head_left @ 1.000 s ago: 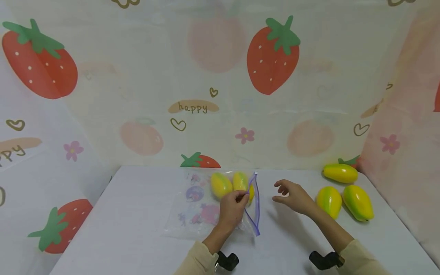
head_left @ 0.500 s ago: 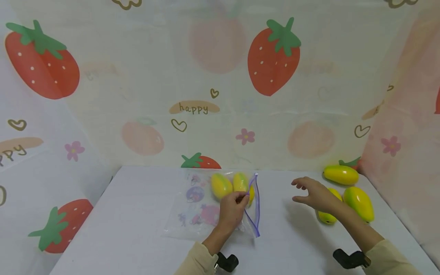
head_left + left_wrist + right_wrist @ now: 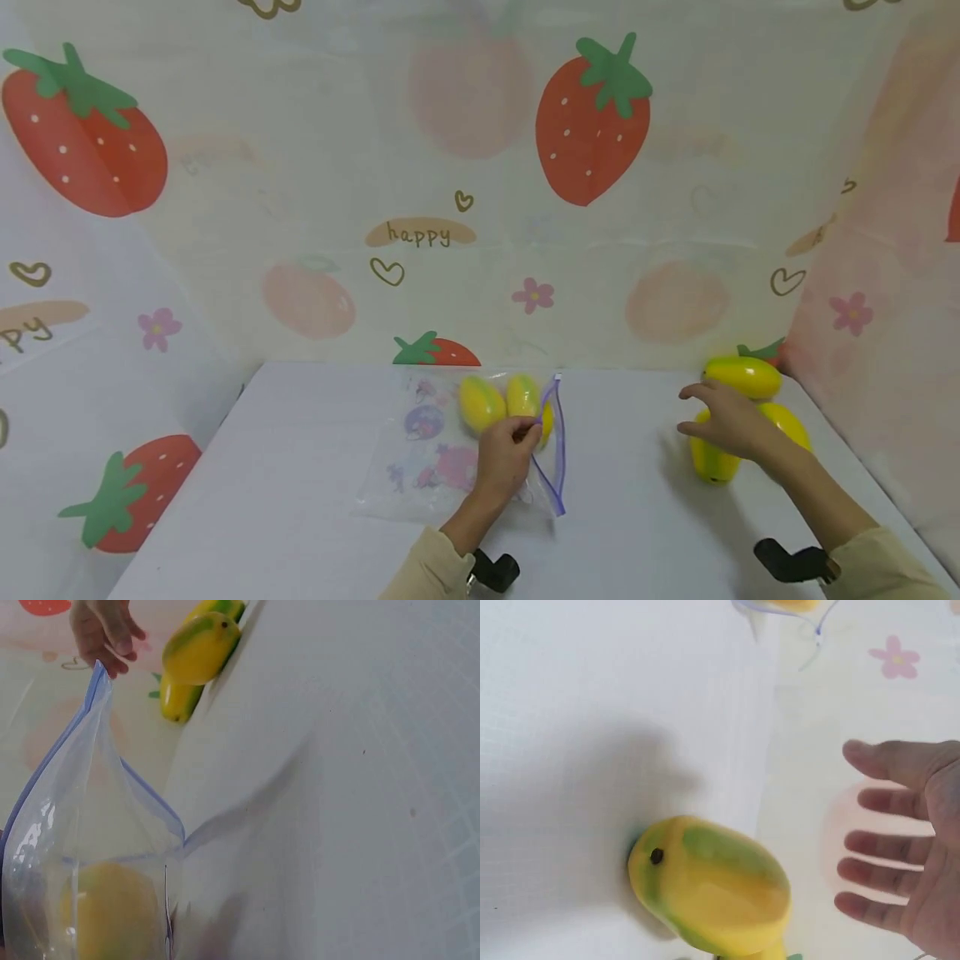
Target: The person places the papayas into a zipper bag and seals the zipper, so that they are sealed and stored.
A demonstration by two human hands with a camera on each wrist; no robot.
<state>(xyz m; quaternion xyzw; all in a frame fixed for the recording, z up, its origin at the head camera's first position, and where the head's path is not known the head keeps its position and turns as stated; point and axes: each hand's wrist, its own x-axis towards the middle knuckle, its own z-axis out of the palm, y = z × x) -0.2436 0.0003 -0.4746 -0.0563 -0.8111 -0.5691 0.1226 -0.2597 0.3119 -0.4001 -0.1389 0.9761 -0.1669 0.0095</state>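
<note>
My left hand (image 3: pixel 504 462) pinches the purple zip edge of a clear zip bag (image 3: pixel 442 479) lying on the table, so its mouth gapes to the right. Through the printed plastic show a yellow-green mango (image 3: pixel 482 404), a second mango (image 3: pixel 523 394) and part of another behind the fingers. My right hand (image 3: pixel 731 421) hovers with parted fingers and thumb over a front mango (image 3: pixel 712 462), partly covering it. In the right wrist view, a gap shows between that hand (image 3: pixel 922 832) and the mango (image 3: pixel 712 885). The hand holds nothing.
Beside the front mango lie a right mango (image 3: pixel 791 425), partly behind the hand, and a back mango (image 3: pixel 742 377) near the wall. The white table (image 3: pixel 262 475) is enclosed by a strawberry-print sheet (image 3: pixel 465 167). A black wrist mount (image 3: pixel 791 560) sits at the right sleeve.
My right hand has moved right, away from the bag, to above the loose mangoes. My left hand keeps its pinch on the bag's edge.
</note>
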